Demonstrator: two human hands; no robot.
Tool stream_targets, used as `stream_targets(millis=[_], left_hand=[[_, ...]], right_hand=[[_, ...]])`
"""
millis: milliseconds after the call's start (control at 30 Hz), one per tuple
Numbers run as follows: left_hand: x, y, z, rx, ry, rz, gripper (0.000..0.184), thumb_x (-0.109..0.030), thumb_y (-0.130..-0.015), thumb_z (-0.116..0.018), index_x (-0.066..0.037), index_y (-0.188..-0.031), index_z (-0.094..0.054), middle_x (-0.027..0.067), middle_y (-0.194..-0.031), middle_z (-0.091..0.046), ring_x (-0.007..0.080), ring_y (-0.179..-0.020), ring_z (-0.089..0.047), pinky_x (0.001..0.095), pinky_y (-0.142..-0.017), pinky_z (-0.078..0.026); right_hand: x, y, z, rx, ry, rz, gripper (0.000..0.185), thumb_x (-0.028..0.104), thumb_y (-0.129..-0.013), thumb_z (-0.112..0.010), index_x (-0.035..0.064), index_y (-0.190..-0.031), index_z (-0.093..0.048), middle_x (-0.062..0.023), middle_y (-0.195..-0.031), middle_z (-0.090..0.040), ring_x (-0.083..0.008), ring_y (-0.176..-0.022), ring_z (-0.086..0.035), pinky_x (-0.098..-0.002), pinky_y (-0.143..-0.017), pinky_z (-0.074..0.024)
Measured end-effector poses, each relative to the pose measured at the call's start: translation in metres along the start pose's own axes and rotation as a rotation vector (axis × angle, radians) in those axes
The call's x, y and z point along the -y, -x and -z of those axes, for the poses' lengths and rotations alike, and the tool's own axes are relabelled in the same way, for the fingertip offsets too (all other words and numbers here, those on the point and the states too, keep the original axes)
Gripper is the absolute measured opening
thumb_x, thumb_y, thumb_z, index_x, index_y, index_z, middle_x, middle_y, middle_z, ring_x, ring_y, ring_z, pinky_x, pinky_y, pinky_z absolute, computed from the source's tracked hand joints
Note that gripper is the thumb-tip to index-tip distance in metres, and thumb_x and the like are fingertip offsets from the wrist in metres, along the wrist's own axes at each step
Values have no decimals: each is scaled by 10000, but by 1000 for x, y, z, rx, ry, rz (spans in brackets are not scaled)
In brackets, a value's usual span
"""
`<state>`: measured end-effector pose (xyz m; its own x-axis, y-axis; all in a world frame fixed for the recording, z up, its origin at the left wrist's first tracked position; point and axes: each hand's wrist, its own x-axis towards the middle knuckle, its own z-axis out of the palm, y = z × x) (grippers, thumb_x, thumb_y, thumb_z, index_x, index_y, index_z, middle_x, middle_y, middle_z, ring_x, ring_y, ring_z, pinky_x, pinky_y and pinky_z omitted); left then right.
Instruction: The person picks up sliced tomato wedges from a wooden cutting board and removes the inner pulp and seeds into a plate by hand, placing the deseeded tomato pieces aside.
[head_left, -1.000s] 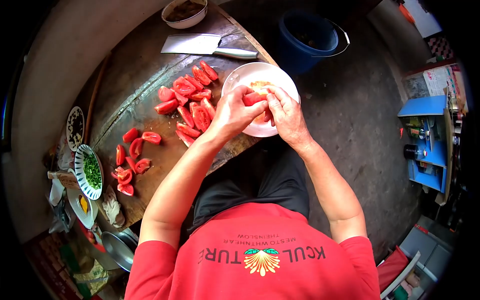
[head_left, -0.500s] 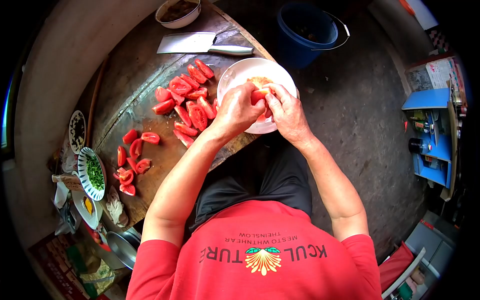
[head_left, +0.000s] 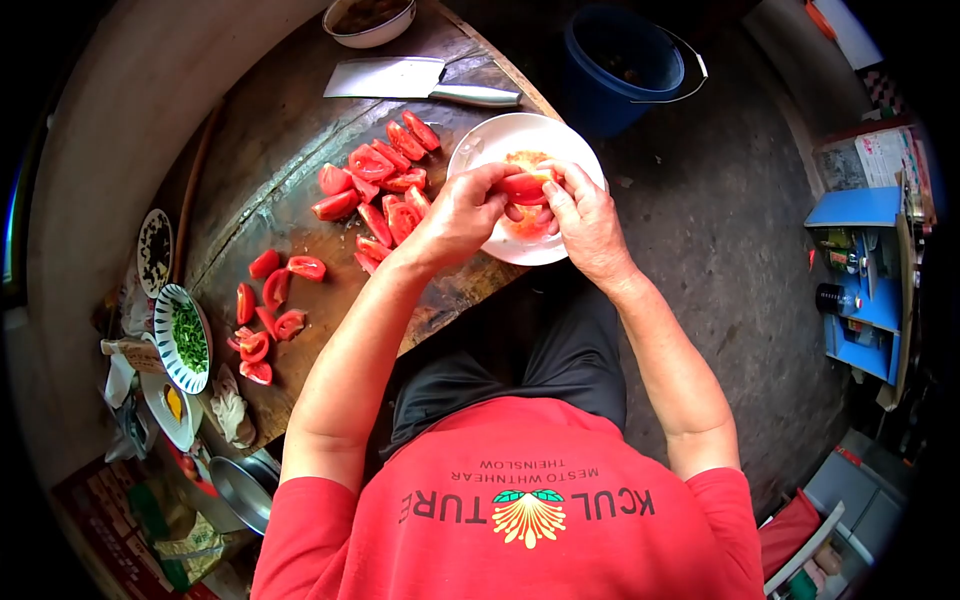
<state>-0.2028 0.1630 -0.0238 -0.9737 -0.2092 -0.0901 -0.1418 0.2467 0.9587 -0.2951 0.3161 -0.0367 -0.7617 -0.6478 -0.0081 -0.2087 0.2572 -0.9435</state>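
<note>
Over a white plate (head_left: 478, 150) at the table's edge, both my hands hold one red tomato wedge (head_left: 524, 188). My left hand (head_left: 462, 212) is closed on its left end. My right hand (head_left: 592, 222) pinches the other end, thumb on top. Reddish-orange pulp and juice (head_left: 528, 160) lie on the plate beneath. Left of my left hand is a group of cut tomato wedges (head_left: 372, 163), skin or flesh up. A smaller group of tomato pieces (head_left: 276, 290) lies nearer the wall, some looking hollowed out.
A cleaver (head_left: 385, 78) lies flat on the wooden table (head_left: 340, 290), near a bowl (head_left: 370, 36) at the back. A blue bucket (head_left: 600, 95) stands on the floor. Chopped greens fill a patterned dish (head_left: 163, 325) at left. A blue shelf (head_left: 850, 207) stands far right.
The tomato wedge has been turned and lifted slightly, so its long red side shows between my hands. My fingers have spread further along it. The view has shifted a little.
</note>
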Motion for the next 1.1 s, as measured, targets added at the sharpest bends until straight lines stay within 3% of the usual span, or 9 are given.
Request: stream_targets(millis=[233, 333, 367, 467, 600, 633, 733, 900, 1100], left_hand=[[-12, -2, 7, 35, 260, 206, 539, -285, -843, -686, 38, -1234, -502, 110, -969, -649, 122, -845, -620, 248, -777, -495], [-9, -4, -6, -36, -19, 49, 452, -136, -836, -678, 18, -1225, -509, 93, -939, -657, 132, -791, -615, 269, -733, -498], [7, -5, -13, -159, -144, -156, 400, -37, -834, -617, 17, -1216, -509, 112, -982, -645, 145, -788, -606, 281, -728, -495], [11, -5, -16, -182, -183, -240, 402, 25, -821, -560, 26, -1218, -499, 145, -1035, -625, 146, -809, -599, 281, -733, -495], [3, -2, -14, -122, 173, -51, 447, 6, -830, -557, 24, -1267, -464, 106, -1023, -618, 130, -829, -594, 258, -753, -502], [-9, -1, -8, -31, 254, 116, 407, -79, -878, -569, 34, -1259, -480, 78, -1003, -618, 116, -833, -592, 248, -749, -502], [-1, -5, -8, 45, 334, 206, 384, -161, -914, -564, 45, -1234, -505, 71, -994, -624, 107, -838, -591, 249, -755, -500], [2, -2, -16, 3, 317, 155, 347, -76, -896, -526, 55, -1217, -527, 72, -998, -626, 114, -873, -591, 258, -803, -490], [-3, -1, -14, -29, 208, 108, 367, -34, -853, -554, 57, -1209, -540, 87, -1024, -631, 119, -923, -584, 259, -839, -477]], right_hand=[[10, 4, 5, -4, 53, 231, 246, 2, -855, -542, 16, -1100, -556, -176, -1060, -619, -297, -1006, -608, -350, -876, -478], [11, 5, 2, -17, 13, 224, 263, -26, -841, -542, 20, -1100, -556, -176, -1059, -619, -291, -1014, -607, -347, -886, -478], [11, 5, 1, -27, 8, 227, 268, -34, -838, -541, 22, -1100, -556, -176, -1058, -620, -288, -1014, -607, -346, -887, -479], [13, 8, 4, -41, -2, 201, 289, -52, -827, -538, 23, -1105, -556, -173, -1059, -621, -282, -1013, -609, -343, -892, -479], [3, 6, 8, -37, -19, 213, 281, -42, -823, -544, 18, -1097, -559, -169, -1052, -622, -273, -999, -615, -325, -888, -484], [0, 5, 8, -25, -34, 196, 283, -37, -825, -546, 12, -1103, -559, -163, -1055, -624, -258, -997, -616, -320, -886, -486], [0, 6, 8, 26, -149, 106, 297, -21, -833, -549, -7, -1130, -558, -146, -1067, -629, -210, -995, -614, -303, -879, -488], [4, 6, 8, 105, -373, -95, 332, 3, -862, -530, -35, -1190, -553, -129, -1096, -631, -153, -1006, -594, -280, -883, -479], [4, 3, 8, 17, -195, -27, 291, 6, -856, -532, -41, -1134, -600, -145, -1075, -644, -177, -991, -607, -270, -892, -467]])
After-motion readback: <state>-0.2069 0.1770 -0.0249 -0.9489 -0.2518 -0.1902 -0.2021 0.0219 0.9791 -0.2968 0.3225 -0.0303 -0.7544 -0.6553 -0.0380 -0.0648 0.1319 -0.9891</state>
